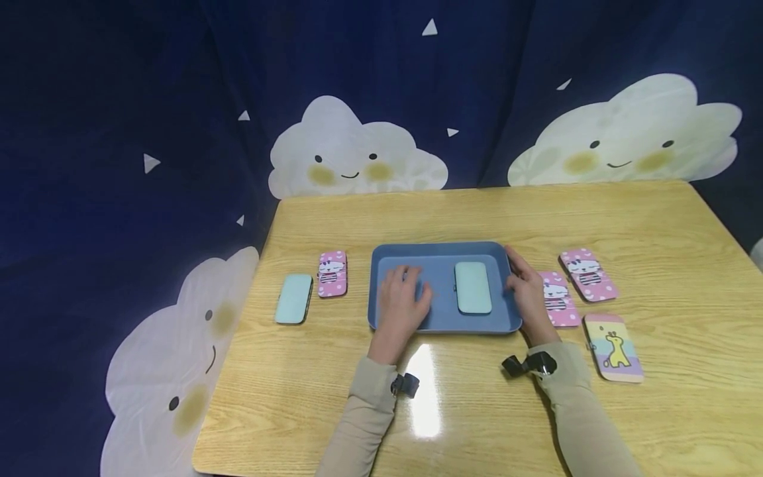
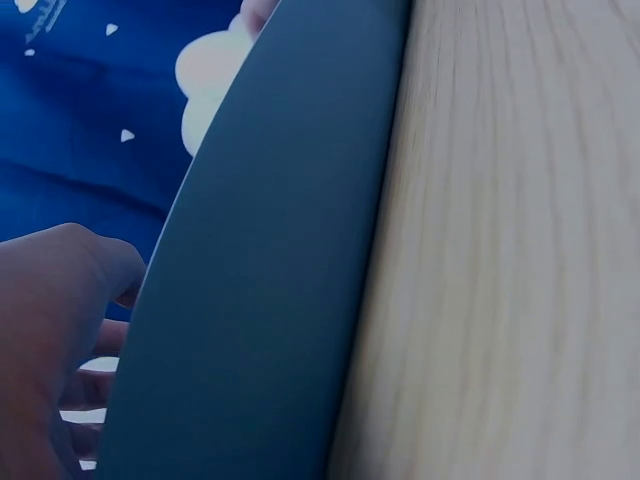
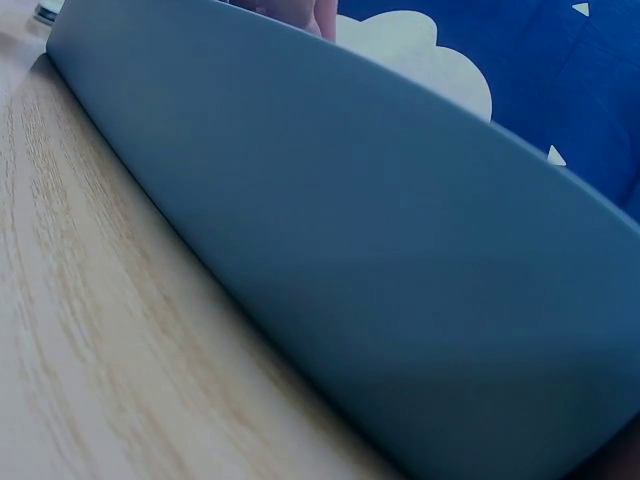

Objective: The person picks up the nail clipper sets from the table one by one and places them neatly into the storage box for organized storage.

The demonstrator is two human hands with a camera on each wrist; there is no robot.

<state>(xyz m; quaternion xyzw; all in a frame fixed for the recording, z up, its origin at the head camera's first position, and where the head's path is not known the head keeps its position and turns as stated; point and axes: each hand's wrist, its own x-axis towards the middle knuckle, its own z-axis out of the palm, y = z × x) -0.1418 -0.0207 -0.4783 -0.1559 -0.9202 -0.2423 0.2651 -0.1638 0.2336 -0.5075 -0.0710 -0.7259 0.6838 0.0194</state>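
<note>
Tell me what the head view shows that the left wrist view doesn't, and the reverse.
Head view only: three pink cases, two mint cases and a giraffe case.
Left wrist view only: a broad close-up of an outer wall.
Both: the blue tray, left hand, wooden table and dark-blue curtain.

One pink case (image 1: 561, 303) partly hidden behind the right grip (image 1: 528, 291)

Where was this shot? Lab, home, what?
Probably a staged recording corner, possibly a child's room; can't be sure. Evidence: a dark blue cloth with smiling clouds behind a wooden table, and black wrist devices.
</note>
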